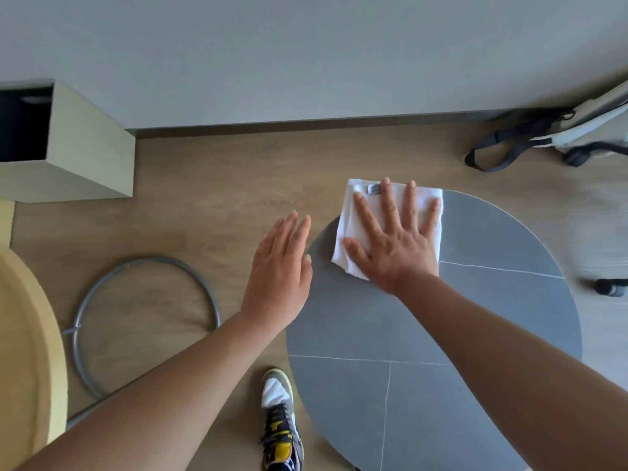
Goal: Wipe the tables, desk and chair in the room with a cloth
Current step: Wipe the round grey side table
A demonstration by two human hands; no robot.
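Tabletop (503, 239) open right of and nearer than the grip; left hand (278, 266) just left, at the rim, blocks that side.

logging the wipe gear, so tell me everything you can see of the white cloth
The white cloth is towel-like, folded into a rectangle, with a small label near its far edge. It lies flat on the grey round table at its far left rim, one corner overhanging. The right hand presses it, fingers spread straight.

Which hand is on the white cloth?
The right hand, spread flat on the white cloth at the far edge of the grey round table. The left hand is open beside the table's left edge, off the cloth.
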